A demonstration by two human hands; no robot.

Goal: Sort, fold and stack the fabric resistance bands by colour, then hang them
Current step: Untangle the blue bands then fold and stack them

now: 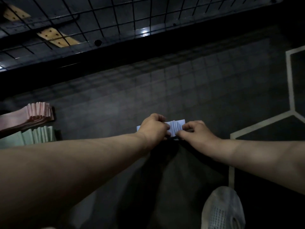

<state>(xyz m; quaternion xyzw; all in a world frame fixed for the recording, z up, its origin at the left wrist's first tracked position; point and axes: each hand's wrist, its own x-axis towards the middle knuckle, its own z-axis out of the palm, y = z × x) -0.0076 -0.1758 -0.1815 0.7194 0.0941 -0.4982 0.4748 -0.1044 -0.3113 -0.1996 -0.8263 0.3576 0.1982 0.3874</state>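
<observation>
Three piles. Pinching the blue stack [175, 127] on the floor [115, 104], left hand [154, 128] and right hand [196, 131] curled round its folds, probably to square them; pink stack [38, 110], green stack [38, 134] set apart far left.

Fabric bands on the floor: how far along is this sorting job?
Done: a stack of folded pink fabric bands and a stack of folded green fabric bands lie side by side at left. In hand: the left hand and right hand pinch a fanned stack of pale blue fabric bands. To do: hanging; no bands show on the black wire grid above.
</observation>
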